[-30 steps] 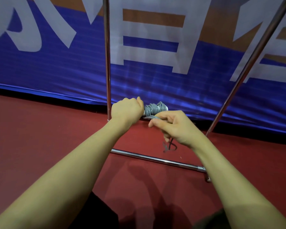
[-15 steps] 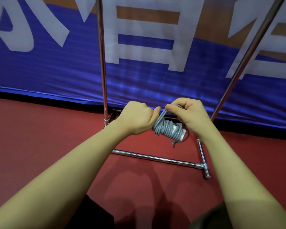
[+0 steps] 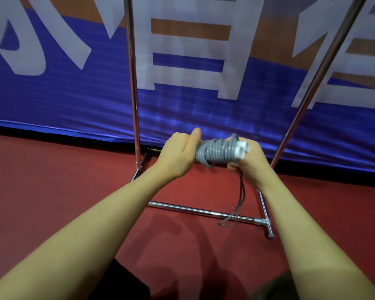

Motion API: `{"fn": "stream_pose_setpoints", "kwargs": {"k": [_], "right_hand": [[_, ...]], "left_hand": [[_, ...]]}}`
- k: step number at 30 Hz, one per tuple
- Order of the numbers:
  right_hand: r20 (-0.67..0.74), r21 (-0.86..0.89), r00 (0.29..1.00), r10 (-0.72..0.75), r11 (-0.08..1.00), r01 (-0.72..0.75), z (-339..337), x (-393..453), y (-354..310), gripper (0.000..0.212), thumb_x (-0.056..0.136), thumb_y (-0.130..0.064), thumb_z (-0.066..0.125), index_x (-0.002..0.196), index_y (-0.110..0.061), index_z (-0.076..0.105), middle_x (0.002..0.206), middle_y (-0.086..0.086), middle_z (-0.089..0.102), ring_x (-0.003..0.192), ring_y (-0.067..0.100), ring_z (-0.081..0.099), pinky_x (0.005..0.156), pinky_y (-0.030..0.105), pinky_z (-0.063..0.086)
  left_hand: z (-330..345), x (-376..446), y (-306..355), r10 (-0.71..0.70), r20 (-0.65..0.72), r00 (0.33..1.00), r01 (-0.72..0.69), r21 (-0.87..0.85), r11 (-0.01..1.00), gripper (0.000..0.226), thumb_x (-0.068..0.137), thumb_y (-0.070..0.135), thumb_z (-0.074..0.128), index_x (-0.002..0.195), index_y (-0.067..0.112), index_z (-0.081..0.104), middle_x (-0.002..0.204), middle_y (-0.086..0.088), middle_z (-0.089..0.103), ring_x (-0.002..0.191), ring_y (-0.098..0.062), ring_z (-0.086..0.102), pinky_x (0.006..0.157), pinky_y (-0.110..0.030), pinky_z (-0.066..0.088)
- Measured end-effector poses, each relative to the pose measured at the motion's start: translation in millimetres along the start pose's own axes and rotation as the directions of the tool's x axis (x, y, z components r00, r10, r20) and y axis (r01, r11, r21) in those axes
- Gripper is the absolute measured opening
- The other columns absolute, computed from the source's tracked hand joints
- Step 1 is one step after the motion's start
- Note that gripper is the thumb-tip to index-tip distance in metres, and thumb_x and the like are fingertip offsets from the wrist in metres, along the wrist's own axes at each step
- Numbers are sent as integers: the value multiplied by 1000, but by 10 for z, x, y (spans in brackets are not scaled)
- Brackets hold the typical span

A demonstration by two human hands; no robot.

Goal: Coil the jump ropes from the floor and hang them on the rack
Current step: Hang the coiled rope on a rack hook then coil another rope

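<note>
A grey jump rope (image 3: 217, 151) is wound tightly round its two white handles, whose ends (image 3: 243, 149) point right. My left hand (image 3: 178, 152) grips the bundle's left end, thumb up. My right hand (image 3: 250, 163) holds the right end from behind and below. A thin loop of loose rope (image 3: 239, 198) hangs from under my right hand down to the floor. The chrome rack (image 3: 201, 211) stands right in front of me, its two uprights rising on either side of my hands.
The rack's left upright (image 3: 133, 83) and slanted right upright (image 3: 318, 83) run out of view at the top. Its right foot (image 3: 266, 221) lies on the red floor (image 3: 52, 191). A blue banner (image 3: 74, 94) with white characters closes the back.
The loose end has been wound further round the bundle, which now lies level between my hands with the white handle ends showing. A longer loop of rope hangs to the floor.
</note>
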State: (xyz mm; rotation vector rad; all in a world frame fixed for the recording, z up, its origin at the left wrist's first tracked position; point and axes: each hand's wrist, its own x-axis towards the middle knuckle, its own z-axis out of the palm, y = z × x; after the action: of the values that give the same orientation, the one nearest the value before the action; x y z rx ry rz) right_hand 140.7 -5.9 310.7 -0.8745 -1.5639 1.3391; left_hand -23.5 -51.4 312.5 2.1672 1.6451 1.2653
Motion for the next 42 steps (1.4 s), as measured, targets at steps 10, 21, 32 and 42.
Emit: {"fn": "stream_pose_setpoints", "kwargs": {"k": [10, 21, 32, 42], "right_hand": [[300, -205, 949, 103, 978, -41, 257, -84, 117, 29, 102, -15, 38, 87, -7, 61, 54, -2, 29, 37, 0, 22, 38, 12, 20], [409, -292, 910, 62, 954, 66, 420, -162, 90, 28, 101, -12, 42, 80, -9, 61, 41, -10, 37, 39, 2, 27, 42, 13, 24], [409, -401, 912, -19, 894, 199, 304, -148, -39, 19, 94, -8, 56, 80, -16, 67, 58, -9, 51, 53, 3, 42, 55, 18, 35], [134, -584, 954, -268, 756, 295, 57, -12, -28, 10, 89, -22, 64, 81, -16, 65, 72, -8, 63, 67, 6, 54, 68, 26, 43]], "left_hand": [[-37, 121, -39, -406, -75, 911, 407, 325, 854, 15, 95, 9, 49, 102, 1, 38, 108, -30, 57, 99, -45, 52, 65, -35, 23], [105, 96, -261, -449, -132, 884, 448, 516, 730, 37, 100, 7, 22, 133, -3, 36, 118, -21, 54, 110, -39, 50, 69, -37, 30], [96, 26, -466, -334, 45, 942, 196, 731, 653, 46, 104, 25, 21, 111, 4, 61, 102, -20, 66, 97, -39, 60, 64, -36, 30], [32, 19, -312, 131, 216, 968, -238, 606, 759, 32, 99, 23, 21, 78, 15, 44, 67, -16, 62, 63, -41, 57, 50, -34, 23]]}}
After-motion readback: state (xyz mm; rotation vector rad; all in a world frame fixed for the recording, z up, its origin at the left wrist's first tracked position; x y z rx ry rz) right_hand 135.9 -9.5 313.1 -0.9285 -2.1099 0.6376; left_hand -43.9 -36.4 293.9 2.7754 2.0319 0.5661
